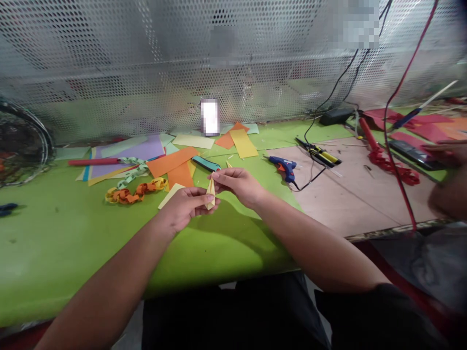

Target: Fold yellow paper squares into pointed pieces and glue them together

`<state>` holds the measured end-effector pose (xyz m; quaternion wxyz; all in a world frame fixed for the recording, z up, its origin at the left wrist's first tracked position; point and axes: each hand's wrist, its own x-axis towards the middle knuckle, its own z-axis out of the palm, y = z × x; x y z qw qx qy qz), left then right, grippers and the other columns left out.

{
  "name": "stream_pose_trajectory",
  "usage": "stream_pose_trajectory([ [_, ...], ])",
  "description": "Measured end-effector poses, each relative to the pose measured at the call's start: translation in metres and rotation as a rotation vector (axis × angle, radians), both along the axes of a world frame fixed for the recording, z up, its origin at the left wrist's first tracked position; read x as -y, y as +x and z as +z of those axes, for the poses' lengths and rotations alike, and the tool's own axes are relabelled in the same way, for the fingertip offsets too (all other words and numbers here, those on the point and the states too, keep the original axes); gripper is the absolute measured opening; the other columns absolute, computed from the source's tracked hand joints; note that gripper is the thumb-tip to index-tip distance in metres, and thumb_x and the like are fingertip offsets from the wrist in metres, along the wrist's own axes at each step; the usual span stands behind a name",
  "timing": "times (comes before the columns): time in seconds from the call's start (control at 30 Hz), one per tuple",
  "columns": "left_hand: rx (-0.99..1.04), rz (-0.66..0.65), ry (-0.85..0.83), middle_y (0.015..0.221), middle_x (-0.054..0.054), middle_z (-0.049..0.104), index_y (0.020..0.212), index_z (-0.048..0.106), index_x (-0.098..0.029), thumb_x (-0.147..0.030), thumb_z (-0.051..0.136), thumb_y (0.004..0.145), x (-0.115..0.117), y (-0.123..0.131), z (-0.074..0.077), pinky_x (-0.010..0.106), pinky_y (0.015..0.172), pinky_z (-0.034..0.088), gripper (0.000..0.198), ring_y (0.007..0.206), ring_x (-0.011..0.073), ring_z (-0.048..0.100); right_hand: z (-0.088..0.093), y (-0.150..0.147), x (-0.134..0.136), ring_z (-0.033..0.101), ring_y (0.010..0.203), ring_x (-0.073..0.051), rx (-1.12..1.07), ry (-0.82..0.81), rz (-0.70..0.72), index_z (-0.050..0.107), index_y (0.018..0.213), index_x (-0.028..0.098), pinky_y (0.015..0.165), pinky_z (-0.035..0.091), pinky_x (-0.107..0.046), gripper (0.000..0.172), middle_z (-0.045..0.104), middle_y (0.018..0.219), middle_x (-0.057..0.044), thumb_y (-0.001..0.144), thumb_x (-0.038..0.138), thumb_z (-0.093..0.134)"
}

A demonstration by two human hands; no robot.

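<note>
Between the left hand point(186, 209) and right hand point(237, 185), folded yellow paper point(210, 193) points up, long axis upright, pinched in both grips.

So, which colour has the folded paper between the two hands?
The folded paper is pale yellow; it shows best in the head view.

A craft workshop: a green workbench point(65, 248) stands against a perforated metal screen point(182, 53), with colored paper point(171, 163) and a paper chain point(135, 191) at ten o'clock, a glue gun point(283, 168) at twelve, and cables point(330, 92) at one.
</note>
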<state>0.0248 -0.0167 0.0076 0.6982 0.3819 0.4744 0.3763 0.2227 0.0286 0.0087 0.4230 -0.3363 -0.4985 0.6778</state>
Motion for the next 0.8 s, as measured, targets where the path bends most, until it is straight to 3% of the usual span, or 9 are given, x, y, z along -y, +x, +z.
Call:
stream_pose_trajectory([
  [0.17, 0.025, -0.074, 0.029, 0.09, 0.012, 0.083, 0.091, 0.082, -0.014, -0.032, 0.097, 0.074, 0.0003, -0.0029, -0.0034, 0.031, 0.076, 0.065, 0.029, 0.072, 0.0171, 0.077, -0.0019, 0.0019, -0.001, 0.062, 0.069, -0.012, 0.015, 0.096, -0.035, 0.081, 0.088, 0.016, 0.071, 0.053, -0.028, 0.042, 0.071, 0.072, -0.001, 0.073, 0.053, 0.093],
  [0.37, 0.018, -0.068, 0.004, 0.097, 0.014, 0.084, 0.093, 0.083, -0.013, -0.03, 0.098, 0.072, -0.0005, -0.0012, -0.0029, 0.031, 0.076, 0.065, 0.031, 0.074, 0.0168, 0.077, -0.0034, -0.0039, 0.0042, 0.062, 0.071, -0.014, 0.064, 0.215, -0.147, 0.08, 0.09, 0.018, 0.073, 0.055, -0.03, 0.044, 0.071, 0.075, -0.001, 0.079, 0.06, 0.086],
  [0.47, 0.012, -0.021, 0.028, 0.097, 0.013, 0.084, 0.093, 0.084, -0.013, -0.031, 0.098, 0.071, -0.0013, -0.0021, -0.004, 0.032, 0.078, 0.066, 0.031, 0.076, 0.0179, 0.077, -0.0027, -0.0009, 0.0025, 0.064, 0.071, -0.013, 0.084, 0.178, -0.089, 0.08, 0.091, 0.018, 0.074, 0.056, -0.029, 0.044, 0.073, 0.077, -0.002, 0.081, 0.06, 0.085],
  [0.63, -0.056, 0.007, 0.066, 0.099, 0.012, 0.084, 0.098, 0.084, -0.014, -0.031, 0.098, 0.071, -0.0027, -0.0044, -0.0069, 0.032, 0.08, 0.066, 0.035, 0.079, 0.0178, 0.078, -0.0044, 0.0051, -0.0025, 0.068, 0.07, -0.015, 0.21, 0.152, 0.141, 0.079, 0.084, 0.016, 0.072, 0.057, -0.03, 0.044, 0.075, 0.076, -0.004, 0.076, 0.058, 0.089],
  [0.8, -0.01, -0.007, 0.036, 0.101, 0.015, 0.083, 0.101, 0.083, -0.011, -0.033, 0.097, 0.074, -0.0037, -0.0052, -0.0032, 0.034, 0.082, 0.067, 0.038, 0.085, 0.0216, 0.08, -0.0093, 0.0035, -0.0045, 0.066, 0.067, -0.014, 0.215, 0.199, 0.1, 0.079, 0.081, 0.017, 0.069, 0.057, -0.031, 0.042, 0.075, 0.074, -0.003, 0.076, 0.058, 0.089],
])
